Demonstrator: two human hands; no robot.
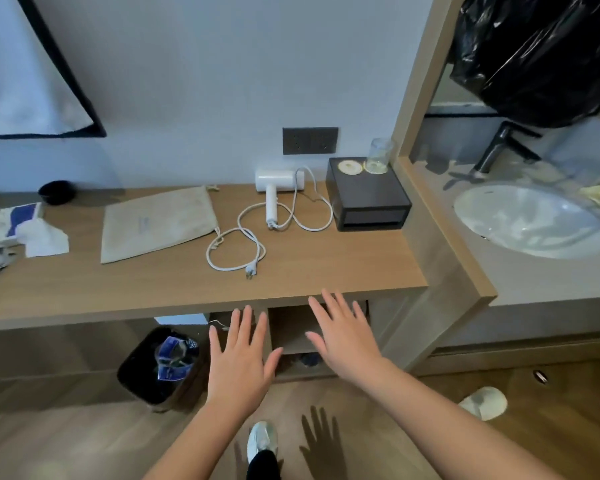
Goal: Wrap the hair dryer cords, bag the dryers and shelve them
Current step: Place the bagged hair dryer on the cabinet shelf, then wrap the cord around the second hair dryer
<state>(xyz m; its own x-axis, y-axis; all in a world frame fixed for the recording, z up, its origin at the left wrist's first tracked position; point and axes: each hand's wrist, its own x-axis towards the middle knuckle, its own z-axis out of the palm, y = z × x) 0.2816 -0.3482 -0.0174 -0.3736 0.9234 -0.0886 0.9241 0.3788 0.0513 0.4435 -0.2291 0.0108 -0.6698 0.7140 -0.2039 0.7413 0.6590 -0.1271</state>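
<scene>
Head view: nothing is done yet. The white hair dryer (pixel 279 188) lies on the counter (pixel 326 268), its cord (pixel 243 244) sprawled loose, the cloth bag (pixel 158 225) flat just left of it. Left hand (pixel 238 358) and right hand (pixel 343 337) hover spread, holding nothing, below the dryer.

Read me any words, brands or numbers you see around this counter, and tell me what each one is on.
Nothing here can be read.
On the cloth bag: faint blue print, too blurred.
On the blue and white packet: print too blurred.
On the blue wrapper in the bin: too small.
</scene>
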